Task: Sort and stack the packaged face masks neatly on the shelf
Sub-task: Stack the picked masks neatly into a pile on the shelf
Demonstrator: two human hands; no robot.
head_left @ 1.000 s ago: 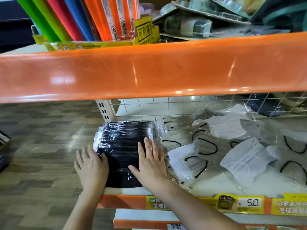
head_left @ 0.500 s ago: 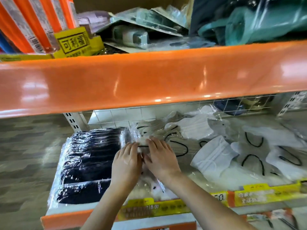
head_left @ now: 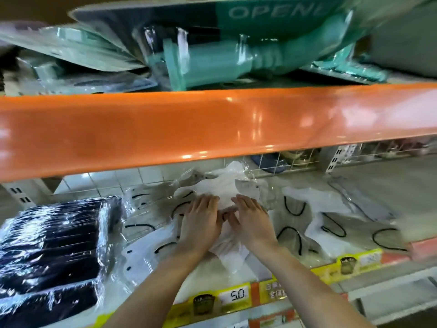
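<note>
Sitting far left on the shelf (head_left: 399, 185): wrapped black mask stack (head_left: 54, 245), squared off, apparently sorted already. Beside it, loose white packaged masks (head_left: 314, 204) strewn rightward, unstacked. Mid-shelf, left hand (head_left: 201, 221) and right hand (head_left: 253, 221) side by side, palms down, fingers fairly straight and close together, pressing one white packet (head_left: 222, 190), probably to gather it. Above, orange shelf edge (head_left: 212, 129).
</note>
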